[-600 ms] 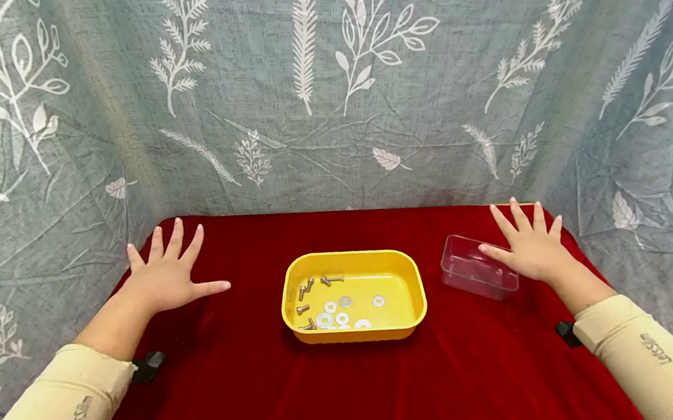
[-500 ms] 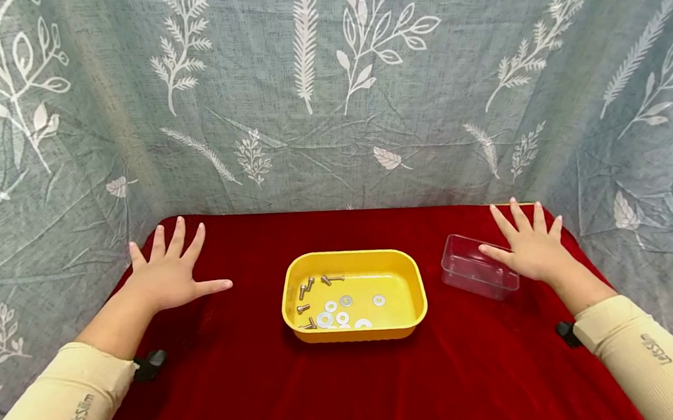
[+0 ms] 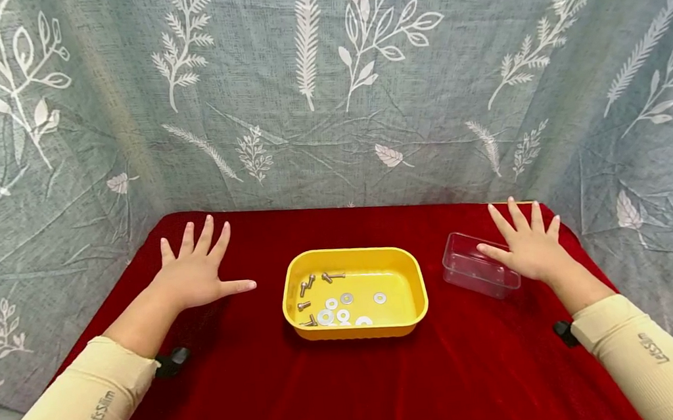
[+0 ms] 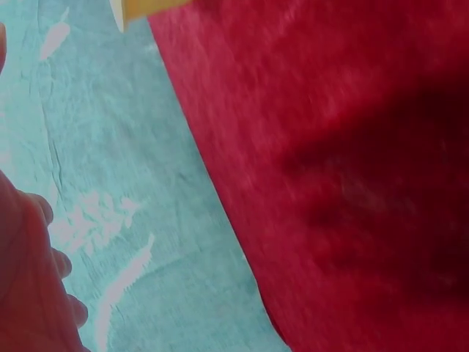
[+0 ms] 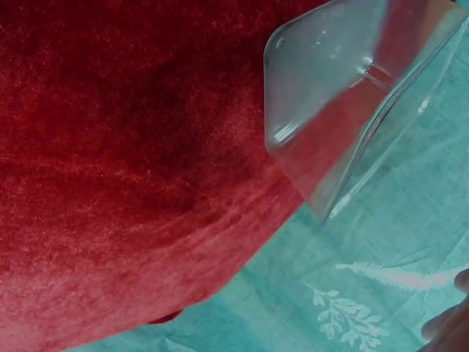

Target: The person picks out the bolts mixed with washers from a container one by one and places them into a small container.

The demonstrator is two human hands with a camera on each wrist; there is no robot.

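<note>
Spread wide and palm down, my left hand (image 3: 190, 277) is over the left part of the red cloth, holding nothing. My right hand (image 3: 531, 249) is spread too, its thumb over the right part of a clear plastic box (image 3: 478, 271); whether it touches the box I cannot tell. Between the hands stands a yellow tray (image 3: 357, 332) with several screws (image 3: 304, 305) at its left side and several flat washers (image 3: 380, 297) on its floor. In the right wrist view the clear box (image 5: 315, 81) shows large, with fingertips (image 5: 440, 323) at the lower right edge.
A red velvet cloth (image 3: 351, 393) covers the table. Behind it and at both sides hangs a grey-blue curtain (image 3: 285, 161) with white leaf prints. In the left wrist view, a corner of the yellow tray (image 4: 146, 6) shows at the top.
My left hand has moved to the right, closer to the yellow tray, with its fingers still spread. The right hand has hardly moved.
</note>
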